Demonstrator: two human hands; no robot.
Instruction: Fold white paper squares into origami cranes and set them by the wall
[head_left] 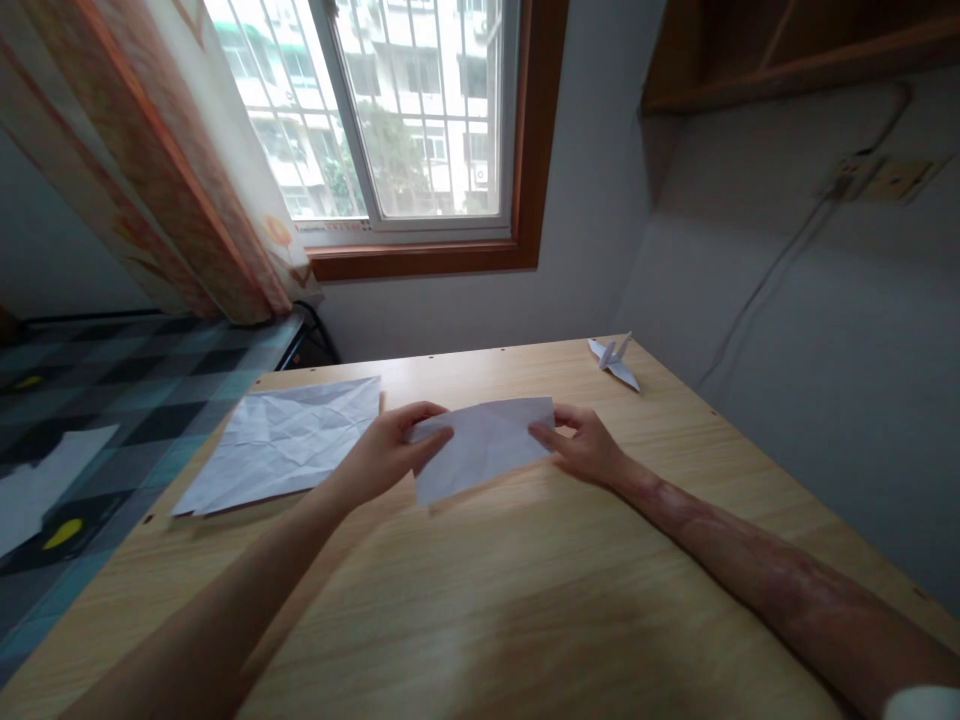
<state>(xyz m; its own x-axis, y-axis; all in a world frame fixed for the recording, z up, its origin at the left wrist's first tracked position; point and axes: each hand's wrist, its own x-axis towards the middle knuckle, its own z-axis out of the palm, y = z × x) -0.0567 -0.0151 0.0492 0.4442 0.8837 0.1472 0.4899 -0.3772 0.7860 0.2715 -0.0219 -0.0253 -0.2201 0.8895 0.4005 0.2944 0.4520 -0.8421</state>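
Observation:
A plain white sheet of paper point(484, 450), roughly oblong, is held just above the tabletop between both hands. My left hand point(394, 445) is closed on its left end, thumb on top and fingers behind. At the opposite end my right hand point(581, 440) pinches the sheet the same way. To the left of my left hand lies creased white paper point(289, 440), spread flat with many fold lines. A folded paper crane point(615, 362) rests near the far right corner, beyond my right hand.
The light wooden table point(525, 590) meets the wall below a barred window point(427, 110). On the left is a bed with a checked cover point(150, 370) and torn white paper point(45, 485) on it. A cable point(772, 270) hangs from the right wall's socket point(877, 180).

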